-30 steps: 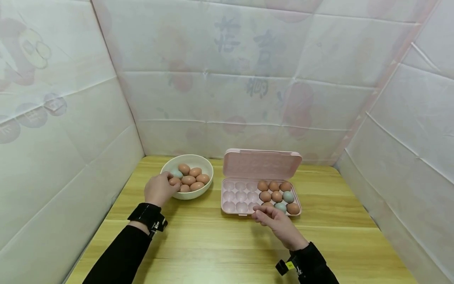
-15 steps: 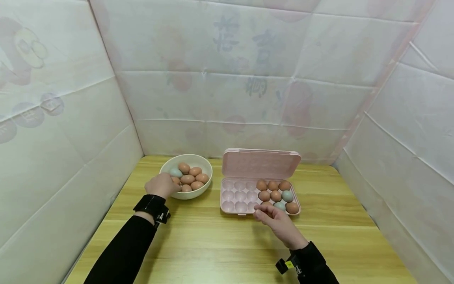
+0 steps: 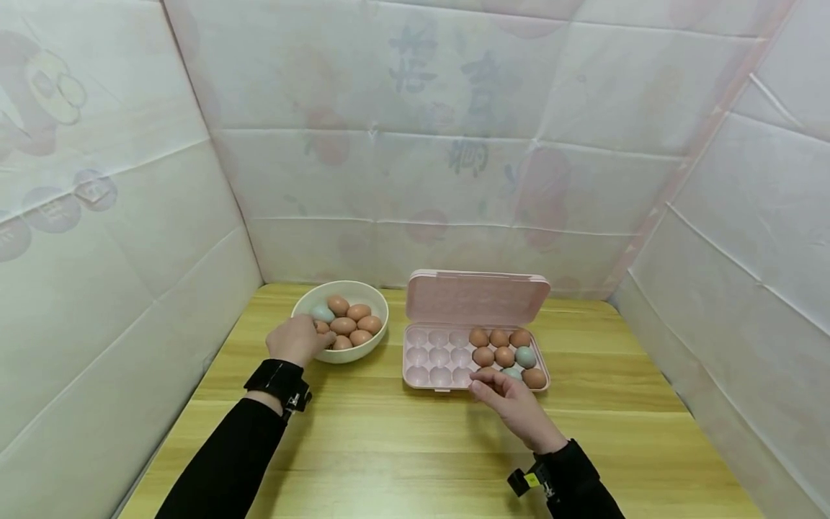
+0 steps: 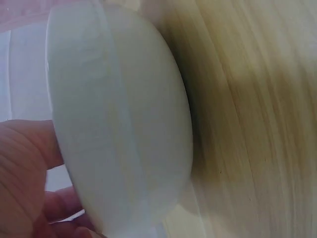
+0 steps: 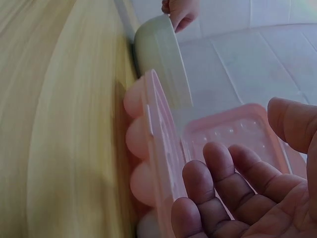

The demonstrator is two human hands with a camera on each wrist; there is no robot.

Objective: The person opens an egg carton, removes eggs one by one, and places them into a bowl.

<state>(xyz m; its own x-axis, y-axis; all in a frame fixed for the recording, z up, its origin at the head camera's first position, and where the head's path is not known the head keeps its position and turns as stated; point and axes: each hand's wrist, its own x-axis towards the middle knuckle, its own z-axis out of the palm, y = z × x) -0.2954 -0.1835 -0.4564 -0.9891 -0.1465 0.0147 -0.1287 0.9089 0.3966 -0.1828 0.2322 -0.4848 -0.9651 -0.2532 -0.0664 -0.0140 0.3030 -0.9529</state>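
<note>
My left hand (image 3: 295,340) reaches over the near-left rim of a cream bowl (image 3: 360,290). Brown eggs (image 3: 343,326) and a pale blue-green egg (image 3: 322,313) lie inside. The bowl's wall (image 4: 119,119) hides my left fingertips in the left wrist view, and I cannot tell whether they grip an egg. An open pink egg carton (image 3: 476,299) sits to the right, its right half filled with brown and blue-green eggs. In front of the carton I hold my right hand (image 3: 516,411) with fingers loosely bent and nothing in them. It covers part of the front row.
Bowl and carton stand toward the back of a wooden table (image 3: 363,447), with a gap between them. White printed sheets (image 3: 389,180) rise behind and at both sides. The carton's lid stands raised at its back; its left cups (image 3: 439,357) hold no eggs.
My left hand has dipped deeper into the bowl, its thumb edging right, and the eggs near it have shifted slightly. The right hand has drifted a little to the right.
</note>
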